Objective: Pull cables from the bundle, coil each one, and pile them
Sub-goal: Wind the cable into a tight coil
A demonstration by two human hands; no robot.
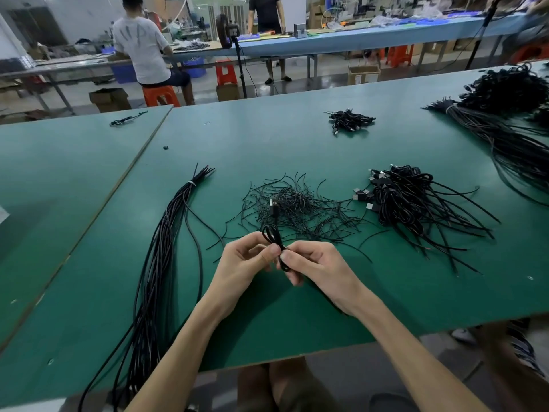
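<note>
Cable [271, 233] upright between left hand [246, 263] and right hand [315, 263], plug [274, 206] up

Both forearms bare, converging from below on the coiled cable [274, 235].
Left hand [245, 261]: left of the cable, fingers curled, thumb tip pinching the coil at its waist.
Right hand [322, 270]: right of the cable, thumb tip on the same waist, facing the left thumb; other fingers curled under the coil's lower loop.
Thumb tips almost meet at the cable. Both wrists roughly straight.
</note>
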